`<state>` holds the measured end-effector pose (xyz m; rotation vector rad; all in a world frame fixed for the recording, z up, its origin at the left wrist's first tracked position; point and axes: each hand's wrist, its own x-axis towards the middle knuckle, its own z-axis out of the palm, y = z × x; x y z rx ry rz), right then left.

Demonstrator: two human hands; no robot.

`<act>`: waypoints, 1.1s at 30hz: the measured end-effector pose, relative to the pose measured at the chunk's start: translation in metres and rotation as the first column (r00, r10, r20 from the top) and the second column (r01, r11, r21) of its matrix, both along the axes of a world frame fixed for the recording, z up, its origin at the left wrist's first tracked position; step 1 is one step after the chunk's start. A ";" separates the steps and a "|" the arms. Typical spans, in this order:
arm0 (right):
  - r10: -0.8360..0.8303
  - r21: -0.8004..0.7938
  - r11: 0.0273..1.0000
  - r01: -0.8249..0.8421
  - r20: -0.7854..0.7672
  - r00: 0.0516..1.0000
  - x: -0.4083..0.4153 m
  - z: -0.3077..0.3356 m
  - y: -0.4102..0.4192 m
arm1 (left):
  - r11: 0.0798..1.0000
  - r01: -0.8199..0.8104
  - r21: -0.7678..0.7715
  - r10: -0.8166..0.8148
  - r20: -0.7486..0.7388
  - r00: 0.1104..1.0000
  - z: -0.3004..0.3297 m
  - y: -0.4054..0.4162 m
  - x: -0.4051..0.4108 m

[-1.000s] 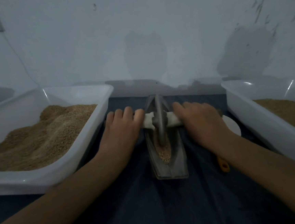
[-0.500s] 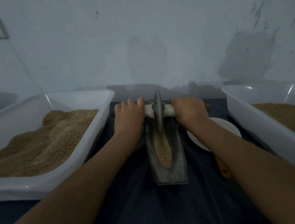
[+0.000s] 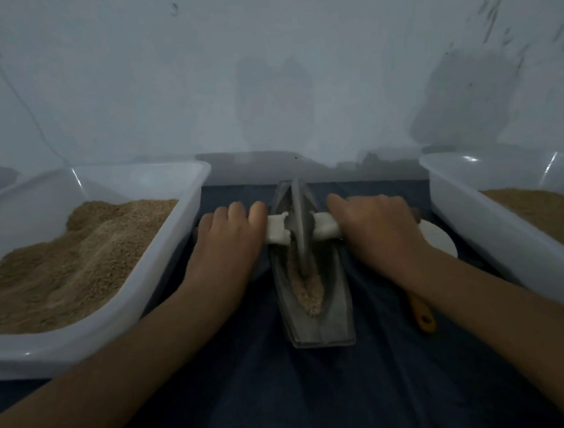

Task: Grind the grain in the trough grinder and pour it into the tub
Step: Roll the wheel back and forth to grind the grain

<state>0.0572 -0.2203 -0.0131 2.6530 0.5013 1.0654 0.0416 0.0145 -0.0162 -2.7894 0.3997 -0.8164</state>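
Trough grinder point(image 3: 315, 299) sits lengthwise on dark blue cloth point(image 3: 290, 401), between two white plastic tubs. Grain point(image 3: 309, 290) lies in its channel; grinding wheel point(image 3: 301, 225) stands upright near the far end. Left hand point(image 3: 228, 239) and right hand point(image 3: 377, 229) each curl over the white-wrapped axle point(image 3: 277, 229) on either side. Left tub point(image 3: 162, 268) heaped with grain; right tub point(image 3: 500, 229) partly filled. Yellow handle point(image 3: 422, 314) lies under right forearm
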 end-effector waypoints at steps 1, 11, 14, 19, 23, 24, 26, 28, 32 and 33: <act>-0.033 0.034 0.999 0.035 -0.049 0.998 0.014 0.002 0.002 | 1.000 -0.029 -0.003 0.029 0.007 1.000 0.004 -0.006 0.013; 0.024 0.073 0.997 -0.023 -0.016 1.000 0.013 -0.001 0.002 | 1.000 -0.029 -0.006 0.029 0.035 0.999 0.000 -0.010 0.010; 0.035 -0.026 0.999 -0.033 0.052 0.998 -0.019 -0.002 0.002 | 0.997 0.066 0.044 -0.070 0.092 0.993 -0.012 0.009 -0.020; 0.068 -0.003 0.998 -0.068 0.052 0.996 -0.030 -0.005 -0.002 | 0.993 0.042 0.108 -0.057 0.134 0.989 -0.014 0.011 -0.032; 0.025 0.036 0.999 -0.025 -0.023 0.999 0.005 -0.003 0.000 | 0.998 -0.019 0.056 0.015 0.067 0.998 -0.003 -0.004 0.006; -0.020 0.053 0.998 0.025 -0.087 0.996 0.018 0.001 0.002 | 0.999 -0.032 0.041 0.029 0.066 0.997 0.001 -0.008 0.018; -0.125 0.110 0.981 0.157 -0.255 0.959 0.043 0.012 0.009 | 0.997 -0.075 0.017 0.074 0.058 0.996 0.009 -0.016 0.034; -0.169 0.127 0.966 0.225 -0.346 0.923 0.059 0.019 0.013 | 0.993 -0.119 0.007 0.118 0.062 0.991 0.011 -0.022 0.042; -0.127 0.064 0.987 0.150 -0.273 0.954 0.036 0.015 0.012 | 0.996 -0.090 -0.008 0.090 0.036 0.995 0.003 -0.017 0.024; -0.085 0.047 0.994 0.097 -0.206 0.975 0.022 0.011 0.011 | 0.998 -0.065 0.005 0.065 0.030 0.997 -0.001 -0.013 0.015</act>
